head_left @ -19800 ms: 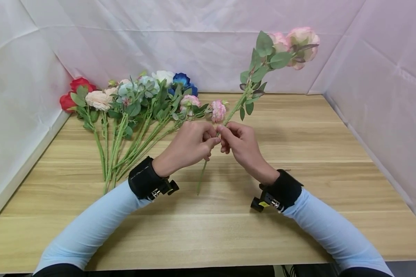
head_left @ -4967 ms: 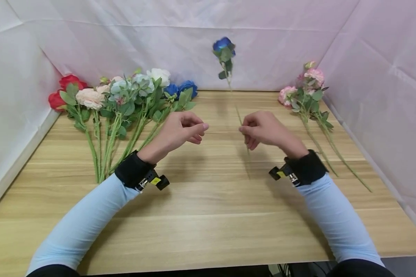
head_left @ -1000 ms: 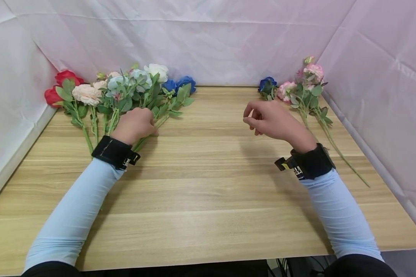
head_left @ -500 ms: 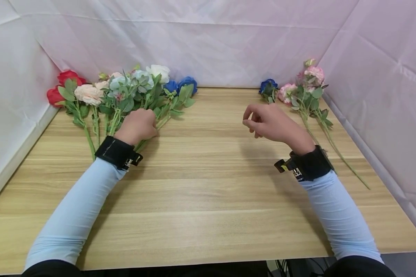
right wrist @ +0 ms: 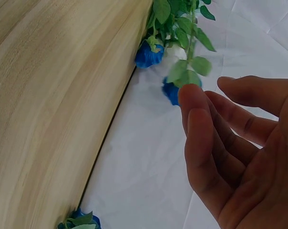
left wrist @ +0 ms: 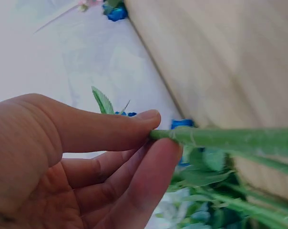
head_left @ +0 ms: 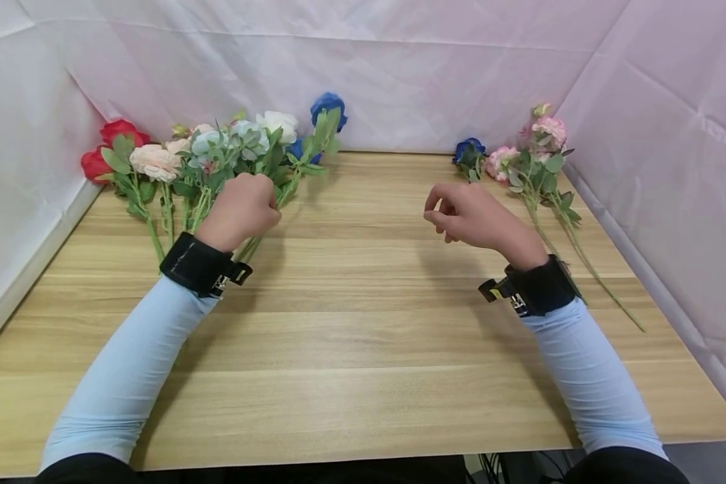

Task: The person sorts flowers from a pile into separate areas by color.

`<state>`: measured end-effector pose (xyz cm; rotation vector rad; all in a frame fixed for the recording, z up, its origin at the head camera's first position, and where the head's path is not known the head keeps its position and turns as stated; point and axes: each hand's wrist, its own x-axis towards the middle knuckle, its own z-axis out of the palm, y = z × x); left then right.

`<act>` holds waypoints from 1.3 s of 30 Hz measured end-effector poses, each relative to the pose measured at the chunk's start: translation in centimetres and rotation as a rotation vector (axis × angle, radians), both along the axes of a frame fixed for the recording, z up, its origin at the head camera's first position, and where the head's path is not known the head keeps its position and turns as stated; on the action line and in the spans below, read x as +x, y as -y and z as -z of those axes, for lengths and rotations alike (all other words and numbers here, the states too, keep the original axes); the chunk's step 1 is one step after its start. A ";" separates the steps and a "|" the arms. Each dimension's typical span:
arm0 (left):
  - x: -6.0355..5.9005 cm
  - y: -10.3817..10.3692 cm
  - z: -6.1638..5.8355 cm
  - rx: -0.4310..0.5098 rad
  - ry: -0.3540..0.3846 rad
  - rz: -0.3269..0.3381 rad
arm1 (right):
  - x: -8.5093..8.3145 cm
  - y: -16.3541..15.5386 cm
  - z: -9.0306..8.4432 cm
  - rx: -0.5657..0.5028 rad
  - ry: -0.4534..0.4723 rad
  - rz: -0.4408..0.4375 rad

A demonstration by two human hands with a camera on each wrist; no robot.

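- The clearest change: the deep-blue rose with fabric-looking petals (head_left: 328, 109) has risen. Half a second ago it sat beside its neighbour at the table's back edge; now it stands above it, against the white creased cloth backdrop (head_left: 411, 87).
- The left hand (head_left: 238, 212) has come up slightly with it. In the left wrist view its thumb and forefinger pinch a smooth green stem (left wrist: 225, 139), which I judge to be that rose's own (the head view hides the grip behind the knuckles).
- The second, partly hidden blue rose (head_left: 304, 150) remains low among the left-hand flowers, near the round white rose (head_left: 278, 126) and the pale-blue ruffled blooms (head_left: 206, 148).
- The right hand (head_left: 480, 215) has hardly moved: it hovers above the pale wood-grain table (head_left: 351, 349), fingers loosely bent, thumb apart from them, pinching nothing.
- At the right, the single small dark-blue rose (head_left: 468, 149) lies just beside the pink-and-white ruffled flowers (head_left: 547, 131), as it did a second ago.
- For the work in hand, this seems to mean that one stem is being drawn out of the left group. It does not look fully free yet: its lower length still runs close alongside the others.
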<state>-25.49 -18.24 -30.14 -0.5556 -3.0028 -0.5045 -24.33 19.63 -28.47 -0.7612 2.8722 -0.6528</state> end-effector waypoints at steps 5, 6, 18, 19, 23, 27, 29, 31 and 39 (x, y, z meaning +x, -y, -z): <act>0.9 0.0 -1.7 0.045 -0.111 -0.024 | 0.0 -0.1 0.1 -0.001 -0.009 -0.008; 1.0 0.0 -2.0 0.054 -0.134 -0.032 | -0.1 -0.2 0.1 -0.001 -0.011 -0.009; 1.5 0.0 -2.9 0.117 -0.247 -0.082 | -0.1 -0.3 0.2 -0.002 0.002 -0.002; 1.5 0.0 -2.9 0.119 -0.250 -0.084 | -0.2 -0.3 0.2 -0.004 0.001 -0.004; 1.5 0.0 -2.9 0.133 -0.244 -0.092 | -0.3 -0.3 0.2 -0.001 -0.004 -0.009; 1.4 0.0 -2.9 0.138 -0.237 -0.095 | -0.3 -0.3 0.1 0.004 -0.007 -0.012; 1.4 -0.1 -2.9 0.142 -0.221 -0.098 | -0.3 -0.2 0.1 0.002 -0.002 -0.013; 1.4 -0.2 -2.8 0.151 -0.198 -0.101 | -0.3 -0.2 0.2 -0.001 0.003 -0.013; 1.6 -1.4 -2.0 0.164 -0.142 -0.072 | -0.2 0.3 0.5 -0.004 0.026 -0.018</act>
